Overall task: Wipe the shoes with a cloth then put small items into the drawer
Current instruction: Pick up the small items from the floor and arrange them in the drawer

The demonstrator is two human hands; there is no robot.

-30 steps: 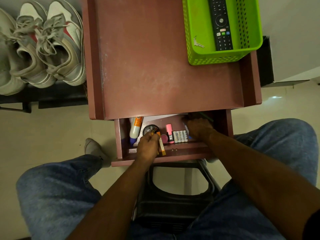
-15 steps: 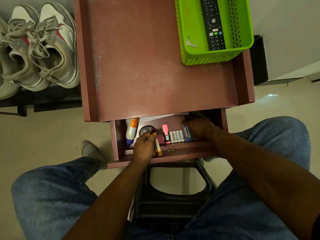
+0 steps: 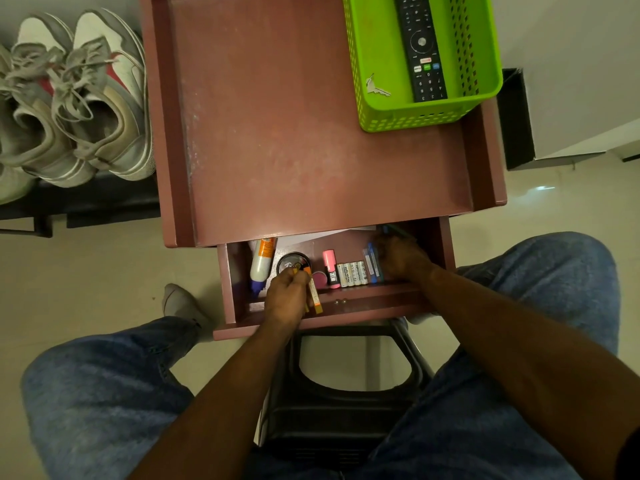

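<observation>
We see the open reddish-brown wooden drawer (image 3: 346, 306) pulled out below the reddish-brown tabletop (image 3: 311, 133), at the centre of the frame. Our left hand (image 3: 287, 296) sits over the drawer's left half, its fingers curled round a thin orange and yellow stick-shaped item (image 3: 314, 296) that slants down toward the drawer's front wall. Just above this hand lies a round black tin (image 3: 292, 263), and further left a white tube with an orange label and blue cap (image 3: 261, 263).

Our right hand (image 3: 398, 258) reaches into the drawer's right part; its fingers bend downward into shadow, and we cannot tell whether they grip anything. Just left of it stand flat blue packets (image 3: 372, 263), then a row of white batteries (image 3: 351, 273) and a pink highlighter pen (image 3: 330, 266).

In the upper right of the frame a lime-green perforated plastic basket (image 3: 415, 119) rests on the tabletop, holding a black remote control (image 3: 420, 46) and a small silver key (image 3: 375, 86). At the upper left, grey and white lace-up sports shoes (image 3: 79, 98) stand on a dark shelf (image 3: 86, 202) beside the tabletop. A black plastic stool (image 3: 346, 410) shows between our blue-jeaned knees.
</observation>
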